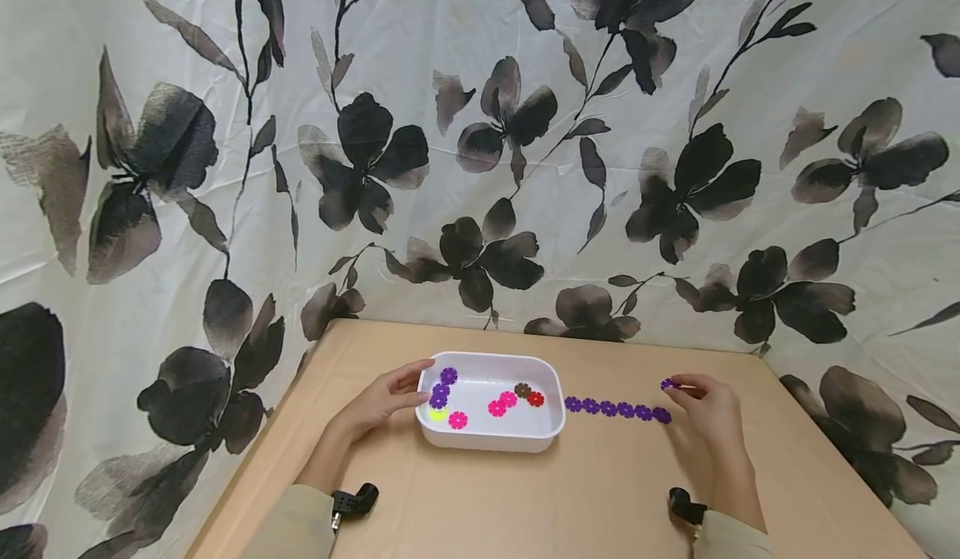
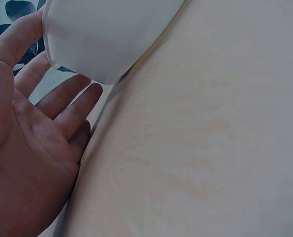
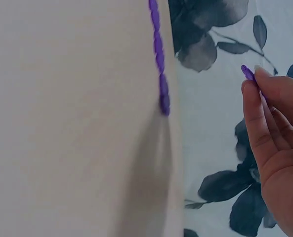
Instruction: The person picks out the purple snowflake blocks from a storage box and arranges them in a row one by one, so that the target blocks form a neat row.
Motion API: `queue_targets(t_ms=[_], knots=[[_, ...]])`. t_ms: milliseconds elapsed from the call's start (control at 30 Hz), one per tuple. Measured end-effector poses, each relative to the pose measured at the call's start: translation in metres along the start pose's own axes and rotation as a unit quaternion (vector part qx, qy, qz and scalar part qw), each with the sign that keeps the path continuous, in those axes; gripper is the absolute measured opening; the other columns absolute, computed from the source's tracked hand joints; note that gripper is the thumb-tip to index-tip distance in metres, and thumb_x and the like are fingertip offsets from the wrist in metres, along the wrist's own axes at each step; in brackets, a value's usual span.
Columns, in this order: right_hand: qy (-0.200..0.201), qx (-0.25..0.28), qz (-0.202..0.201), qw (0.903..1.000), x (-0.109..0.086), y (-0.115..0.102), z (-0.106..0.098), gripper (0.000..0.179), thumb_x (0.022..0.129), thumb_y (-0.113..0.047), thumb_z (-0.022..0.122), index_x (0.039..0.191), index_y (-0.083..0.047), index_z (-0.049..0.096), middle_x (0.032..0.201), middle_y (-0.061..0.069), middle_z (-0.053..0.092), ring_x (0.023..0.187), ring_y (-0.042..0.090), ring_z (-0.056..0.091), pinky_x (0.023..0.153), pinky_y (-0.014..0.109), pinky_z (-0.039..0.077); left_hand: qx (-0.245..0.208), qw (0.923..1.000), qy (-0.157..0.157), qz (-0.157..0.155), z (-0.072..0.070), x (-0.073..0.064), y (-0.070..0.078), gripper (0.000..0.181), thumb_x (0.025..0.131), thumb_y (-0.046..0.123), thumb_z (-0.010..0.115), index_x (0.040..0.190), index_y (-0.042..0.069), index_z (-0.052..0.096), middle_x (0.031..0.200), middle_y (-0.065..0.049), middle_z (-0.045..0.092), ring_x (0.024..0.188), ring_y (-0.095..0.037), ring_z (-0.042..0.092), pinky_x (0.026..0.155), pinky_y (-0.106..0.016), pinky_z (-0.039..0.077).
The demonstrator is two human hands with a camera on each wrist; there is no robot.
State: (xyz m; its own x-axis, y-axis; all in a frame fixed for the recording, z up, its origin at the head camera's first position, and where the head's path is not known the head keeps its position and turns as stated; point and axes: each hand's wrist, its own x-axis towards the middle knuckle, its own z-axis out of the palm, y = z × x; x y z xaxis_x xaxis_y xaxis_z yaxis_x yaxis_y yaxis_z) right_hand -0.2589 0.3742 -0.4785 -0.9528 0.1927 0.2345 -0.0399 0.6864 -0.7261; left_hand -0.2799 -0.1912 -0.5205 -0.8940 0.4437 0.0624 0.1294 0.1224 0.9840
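A white plastic tray [image 1: 487, 441] stands on the table with small flower-shaped discs inside. At its left end, my left hand [image 1: 378, 399] holds the rim, thumb over the edge; in the left wrist view the lower fingers lie loosely below the tray's wall. My right hand [image 1: 712, 413] pinches one purple flower-shaped disc [image 1: 667, 384] between thumb and fingertips, raised above the table. Just left of that hand, a row of several purple discs [image 1: 608, 409] runs rightward from the tray. In the right wrist view the row [image 3: 158, 49] appears edge-on, apart from the pinched disc [image 3: 247, 72].
Inside the tray lie purple discs [image 1: 448, 376], pink discs [image 1: 457, 420], a yellow disc [image 1: 438, 414], a brown disc [image 1: 522, 390] and a red disc [image 1: 535, 399]. The wooden table [image 1: 525, 501] ends at a flower-patterned cloth [image 1: 570, 234] behind.
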Motion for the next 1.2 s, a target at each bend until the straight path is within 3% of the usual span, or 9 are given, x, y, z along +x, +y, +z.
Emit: queue_targets(t_ms=[167, 400, 533, 633, 700, 767, 900, 1100, 1200], knots=[[-0.012, -0.006, 0.008, 0.9999, -0.002, 0.009, -0.002, 0.03, 0.099, -0.008, 0.071, 0.126, 0.004, 0.071, 0.123, 0.029, 0.07, 0.105, 0.034, 0.068, 0.069, 0.005, 0.05, 0.005, 0.9999, 0.008, -0.006, 0.0, -0.001, 0.001, 0.068, 0.099, 0.02, 0.073, 0.16, 0.016, 0.043, 0.167, -0.015, 0.037, 0.152, -0.039, 0.039, 0.122, -0.045, 0.038], [-0.034, -0.023, 0.024, 0.9989, -0.004, 0.019, -0.006, 0.029, 0.099, -0.008, 0.07, 0.125, 0.006, 0.07, 0.123, 0.03, 0.069, 0.108, 0.04, 0.067, 0.071, 0.007, 0.047, 0.003, 0.9999, 0.01, -0.008, 0.0, -0.001, 0.002, 0.068, 0.099, 0.021, 0.073, 0.159, 0.016, 0.043, 0.168, -0.014, 0.036, 0.152, -0.039, 0.039, 0.122, -0.046, 0.037], [-0.06, -0.011, 0.057, 0.9965, -0.005, 0.022, -0.007, 0.034, 0.101, -0.011, 0.068, 0.131, 0.005, 0.067, 0.127, 0.029, 0.067, 0.111, 0.038, 0.065, 0.086, 0.029, 0.058, 0.002, 0.9999, 0.01, -0.009, 0.0, -0.001, 0.002, 0.068, 0.098, 0.021, 0.073, 0.159, 0.017, 0.043, 0.168, -0.014, 0.036, 0.152, -0.039, 0.039, 0.122, -0.045, 0.039], [-0.075, 0.004, 0.081, 0.9939, -0.006, 0.025, -0.007, 0.035, 0.102, -0.011, 0.066, 0.133, 0.006, 0.065, 0.13, 0.03, 0.065, 0.113, 0.039, 0.064, 0.096, 0.048, 0.056, 0.0, 0.9999, 0.008, -0.009, 0.0, -0.001, 0.002, 0.068, 0.099, 0.022, 0.073, 0.16, 0.016, 0.043, 0.168, -0.014, 0.036, 0.152, -0.039, 0.039, 0.121, -0.043, 0.039], [-0.079, 0.006, 0.095, 0.9924, -0.006, 0.026, -0.007, 0.034, 0.102, -0.009, 0.065, 0.132, 0.006, 0.066, 0.13, 0.03, 0.066, 0.114, 0.039, 0.064, 0.096, 0.049, 0.055, -0.001, 0.9999, 0.007, -0.009, 0.0, -0.001, 0.002, 0.069, 0.098, 0.022, 0.074, 0.16, 0.016, 0.043, 0.168, -0.014, 0.035, 0.153, -0.039, 0.038, 0.121, -0.042, 0.04], [-0.081, 0.004, 0.101, 0.9916, -0.006, 0.029, -0.006, 0.032, 0.101, -0.008, 0.065, 0.13, 0.006, 0.067, 0.129, 0.03, 0.066, 0.113, 0.038, 0.063, 0.092, 0.042, 0.056, -0.002, 0.9999, 0.006, -0.009, 0.0, -0.001, 0.003, 0.069, 0.098, 0.022, 0.074, 0.16, 0.015, 0.042, 0.168, -0.014, 0.035, 0.153, -0.039, 0.038, 0.121, -0.041, 0.04], [-0.078, -0.024, 0.085, 0.993, -0.005, 0.033, -0.004, 0.027, 0.1, -0.004, 0.065, 0.124, 0.007, 0.07, 0.122, 0.029, 0.07, 0.11, 0.04, 0.064, 0.083, 0.034, 0.058, -0.004, 0.9999, 0.006, -0.011, 0.0, -0.001, 0.003, 0.07, 0.098, 0.022, 0.074, 0.16, 0.015, 0.042, 0.169, -0.014, 0.035, 0.153, -0.039, 0.038, 0.12, -0.04, 0.04], [-0.077, -0.036, 0.07, 0.9939, -0.005, 0.035, -0.002, 0.026, 0.1, -0.001, 0.064, 0.124, 0.009, 0.069, 0.121, 0.031, 0.069, 0.112, 0.045, 0.062, 0.1, 0.059, 0.053, -0.003, 0.9999, 0.006, -0.011, 0.0, -0.001, 0.003, 0.07, 0.098, 0.023, 0.074, 0.16, 0.016, 0.042, 0.168, -0.014, 0.036, 0.152, -0.039, 0.039, 0.12, -0.039, 0.041], [-0.08, -0.035, 0.075, 0.9934, -0.005, 0.035, -0.001, 0.028, 0.1, 0.0, 0.063, 0.126, 0.01, 0.067, 0.125, 0.033, 0.066, 0.116, 0.048, 0.06, 0.106, 0.065, 0.048, -0.002, 0.9999, 0.006, -0.013, 0.0, -0.002, 0.004, 0.07, 0.098, 0.023, 0.074, 0.16, 0.016, 0.042, 0.168, -0.014, 0.036, 0.152, -0.038, 0.039, 0.12, -0.039, 0.041]])
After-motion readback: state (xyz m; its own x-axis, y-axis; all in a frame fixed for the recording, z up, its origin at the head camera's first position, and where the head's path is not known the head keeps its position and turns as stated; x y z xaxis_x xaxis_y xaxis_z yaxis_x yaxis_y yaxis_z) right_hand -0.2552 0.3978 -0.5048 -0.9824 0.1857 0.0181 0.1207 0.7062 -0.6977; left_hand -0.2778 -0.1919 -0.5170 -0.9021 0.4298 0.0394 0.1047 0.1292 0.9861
